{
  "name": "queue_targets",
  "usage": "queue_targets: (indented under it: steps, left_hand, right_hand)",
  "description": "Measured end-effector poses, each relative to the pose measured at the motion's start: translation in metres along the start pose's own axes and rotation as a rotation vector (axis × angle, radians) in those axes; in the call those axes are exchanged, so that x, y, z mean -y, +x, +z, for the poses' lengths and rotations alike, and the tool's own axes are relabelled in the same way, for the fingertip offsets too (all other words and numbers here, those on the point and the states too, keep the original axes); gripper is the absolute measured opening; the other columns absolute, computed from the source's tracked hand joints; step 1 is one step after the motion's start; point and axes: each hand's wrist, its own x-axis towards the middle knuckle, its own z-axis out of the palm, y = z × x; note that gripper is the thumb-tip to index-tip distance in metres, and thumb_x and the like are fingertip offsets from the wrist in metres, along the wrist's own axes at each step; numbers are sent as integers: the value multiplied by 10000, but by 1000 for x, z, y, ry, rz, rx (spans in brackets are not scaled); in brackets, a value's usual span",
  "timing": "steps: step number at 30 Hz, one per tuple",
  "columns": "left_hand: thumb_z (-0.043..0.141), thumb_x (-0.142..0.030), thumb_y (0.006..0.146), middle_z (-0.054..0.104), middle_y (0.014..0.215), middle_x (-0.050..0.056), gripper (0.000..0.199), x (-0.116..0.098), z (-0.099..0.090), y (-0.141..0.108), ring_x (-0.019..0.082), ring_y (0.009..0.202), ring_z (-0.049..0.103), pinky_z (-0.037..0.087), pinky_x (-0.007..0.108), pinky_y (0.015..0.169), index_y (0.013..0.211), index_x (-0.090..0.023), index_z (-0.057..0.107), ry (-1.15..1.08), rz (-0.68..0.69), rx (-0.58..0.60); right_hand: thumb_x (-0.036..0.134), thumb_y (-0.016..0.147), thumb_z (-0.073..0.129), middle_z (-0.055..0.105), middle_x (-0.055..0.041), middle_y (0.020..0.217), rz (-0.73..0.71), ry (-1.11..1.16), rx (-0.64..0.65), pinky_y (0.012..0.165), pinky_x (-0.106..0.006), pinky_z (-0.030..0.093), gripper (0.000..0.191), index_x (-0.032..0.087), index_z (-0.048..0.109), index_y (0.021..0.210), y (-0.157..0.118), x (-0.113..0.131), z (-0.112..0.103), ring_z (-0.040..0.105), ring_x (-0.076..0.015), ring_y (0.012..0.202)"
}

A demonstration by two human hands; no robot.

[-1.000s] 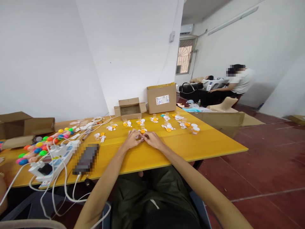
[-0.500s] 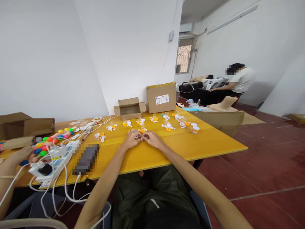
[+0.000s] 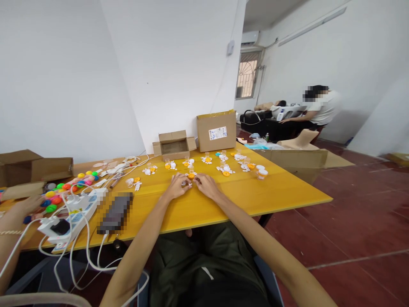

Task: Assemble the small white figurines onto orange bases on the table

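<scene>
Near the middle of the yellow table (image 3: 255, 196), my left hand (image 3: 179, 186) pinches a small white piece (image 3: 190, 184) between thumb and forefinger. My right hand (image 3: 206, 186) is just to its right with the fingers bent together; whatever its fingertips hold, if anything, is too small to make out. Just beyond my hands lies an orange round part (image 3: 191, 175) with a clear cup behind it. Several small groups of white, orange and clear parts are spread farther back, one with an orange ring (image 3: 226, 173). Two white-lidded jars (image 3: 262, 173) stand to the right.
An open carton (image 3: 174, 149) and a closed box (image 3: 217, 132) stand at the back. On the left are a power strip (image 3: 76, 217) with cables, a dark phone (image 3: 116, 213), colourful balls (image 3: 66, 186) and another person's arm (image 3: 12, 221). Someone sits at the far right.
My fingertips have moved slightly apart, my right hand shifting a little to the right. At the left, the other person's hand and some of the balls have shifted.
</scene>
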Motion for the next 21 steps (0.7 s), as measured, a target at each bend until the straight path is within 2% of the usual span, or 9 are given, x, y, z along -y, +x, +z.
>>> queue_targets:
  steps: [7,11,16,21]
  left_hand:
    - [626,-255,849,674,970,33,69,0,1,-1,245,1014,547,400,425,968,875,-257,690,115,18,5]
    - [625,-274,857,664,982,39,81,4,3,-2,247,1008,543,413,427,956,895,-263,695,136,30,-5]
    - [617,-306,877,651,982,42,101,10,5,-1,246,999,542,420,432,952,914,-264,702,142,57,-11]
    - [622,-304,879,642,994,42,96,11,5,-1,246,1006,541,425,432,952,925,-269,698,154,80,-28]
  right_hand:
    - [210,973,494,704,-93,1114,-7,-269,112,799,-263,480,249,238,738,1012,2,8,0,647,-208,1053]
    - [208,976,472,709,-79,1091,-10,-273,93,797,-265,490,282,255,742,1043,1,9,-3,653,-202,1027]
    - [171,946,471,697,-87,1153,46,-275,68,852,-289,499,330,251,728,1137,-4,13,-8,645,-220,1075]
    - [159,911,491,693,-90,1142,-30,-335,96,876,-302,502,337,255,749,1105,-8,9,-6,635,-230,1078]
